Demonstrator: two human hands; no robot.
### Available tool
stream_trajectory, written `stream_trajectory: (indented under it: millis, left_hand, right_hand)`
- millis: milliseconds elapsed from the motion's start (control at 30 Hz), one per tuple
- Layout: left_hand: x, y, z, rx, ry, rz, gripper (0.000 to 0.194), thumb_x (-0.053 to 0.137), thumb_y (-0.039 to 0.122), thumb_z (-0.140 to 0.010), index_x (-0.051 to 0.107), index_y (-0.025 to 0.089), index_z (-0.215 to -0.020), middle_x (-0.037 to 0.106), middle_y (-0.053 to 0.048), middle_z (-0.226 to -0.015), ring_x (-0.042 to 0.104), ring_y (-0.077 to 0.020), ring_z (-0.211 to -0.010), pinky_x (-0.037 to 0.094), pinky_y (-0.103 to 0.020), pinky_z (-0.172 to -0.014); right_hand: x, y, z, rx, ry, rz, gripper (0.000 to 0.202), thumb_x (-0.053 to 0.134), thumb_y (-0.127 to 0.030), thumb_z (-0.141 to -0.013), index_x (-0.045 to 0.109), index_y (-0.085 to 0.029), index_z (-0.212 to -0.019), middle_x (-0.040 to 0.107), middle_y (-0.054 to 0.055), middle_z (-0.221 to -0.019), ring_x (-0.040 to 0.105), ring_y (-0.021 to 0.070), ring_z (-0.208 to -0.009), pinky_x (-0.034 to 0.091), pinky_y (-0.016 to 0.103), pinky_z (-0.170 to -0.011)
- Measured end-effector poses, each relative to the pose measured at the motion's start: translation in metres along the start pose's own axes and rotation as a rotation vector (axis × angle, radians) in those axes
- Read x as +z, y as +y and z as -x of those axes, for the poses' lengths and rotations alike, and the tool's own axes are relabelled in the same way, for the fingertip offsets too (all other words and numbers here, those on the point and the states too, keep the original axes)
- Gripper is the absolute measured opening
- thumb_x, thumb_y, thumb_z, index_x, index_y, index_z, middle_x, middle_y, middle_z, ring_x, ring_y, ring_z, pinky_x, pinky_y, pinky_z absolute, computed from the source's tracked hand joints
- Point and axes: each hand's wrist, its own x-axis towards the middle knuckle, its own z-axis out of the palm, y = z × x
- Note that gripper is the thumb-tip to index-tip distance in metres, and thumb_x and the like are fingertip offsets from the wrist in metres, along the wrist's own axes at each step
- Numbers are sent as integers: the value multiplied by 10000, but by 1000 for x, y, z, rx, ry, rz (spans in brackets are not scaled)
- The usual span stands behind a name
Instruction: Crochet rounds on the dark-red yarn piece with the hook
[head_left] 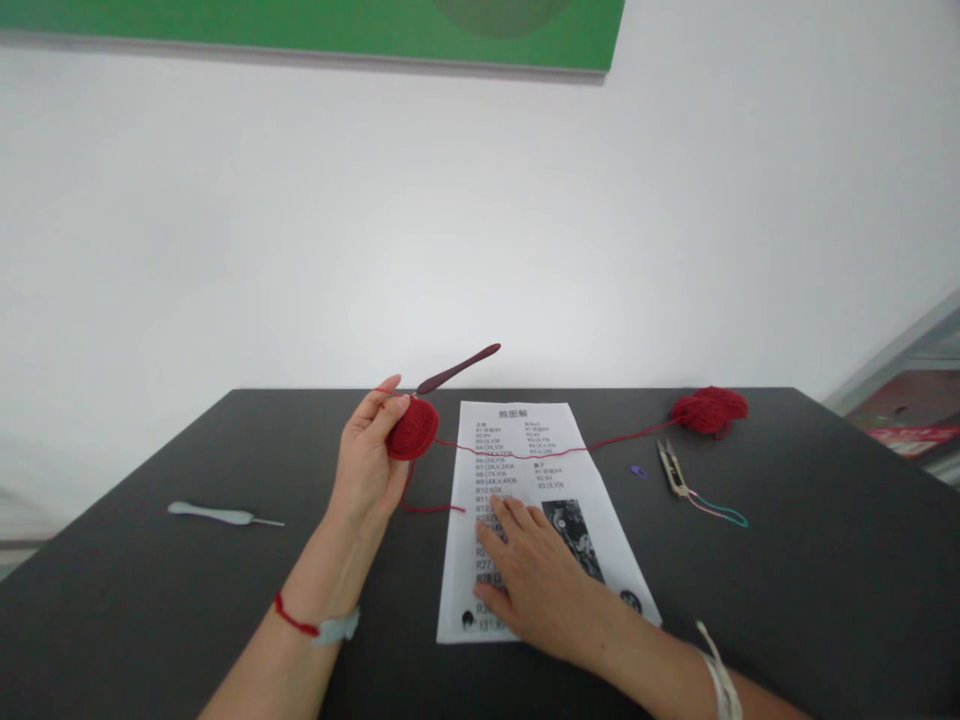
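My left hand (369, 445) is closed on a round red crochet piece (413, 430), held above the table left of the paper. A crochet hook with a dark red handle (459, 368) sticks up from the top edge of the piece, pointing right. Fingers spread a little, my right hand (529, 565) lies on the printed sheet (510, 412), covering part of its lines of text; nothing shows in its grip. Red yarn (525, 456) runs from the piece across the sheet to a red yarn ball (709, 411). A loose yarn tail hangs below the piece.
On the dark table (360, 640), a grey-handled hook (214, 514) lies at the left. To the right are a small purple stitch marker (637, 471) and thread snips (673, 470) with a cord loop. Behind the table stands a white wall with a green panel (315, 30).
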Motion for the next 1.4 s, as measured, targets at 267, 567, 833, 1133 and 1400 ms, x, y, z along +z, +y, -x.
stream_trajectory:
  millis: [267,567,833,1133,1400]
  left_hand:
    - [0,-3,4,-17,-41,0,401,801,97,-509,686,124,-892,639,38,-622,561,-63,-541,464,-163,-552]
    - [7,-14,27,-79,-248,-111,394,820,178,-570,689,138,-939,591,53,-608,507,-52,-535,408,-157,-529]
    - [13,-32,55,-107,-551,-379,306,770,192,-656,681,157,-946,597,42,-635,520,-77,-572,388,-193,-556]
    - [12,-31,61,-197,-637,-379,435,716,113,-660,615,182,-1077,627,27,-791,594,-114,-734,442,-238,-713]
    - [12,-30,61,-179,-594,-420,393,703,147,-685,618,161,-1068,623,18,-735,576,-117,-687,437,-241,-666]
  right_hand:
    - [-2,1,-1,-37,15,8,515,573,-396,-880,540,-92,-1294,455,268,-1424,425,415,-1313,358,593,-1054]
    - [-24,31,-16,68,446,-932,255,556,-347,-868,550,-197,-1074,611,28,-793,577,175,-701,493,335,-668]
    - [-27,27,-14,-75,591,-1597,176,691,-330,-781,623,-193,-868,504,-72,-531,413,68,-446,325,202,-448]
    - [-41,24,-10,-35,586,-1785,199,732,-310,-739,581,-181,-723,658,-18,-591,502,70,-422,365,175,-387]
    - [-45,26,-10,-38,580,-1786,182,760,-292,-694,625,-176,-737,690,-10,-605,535,75,-419,427,175,-375]
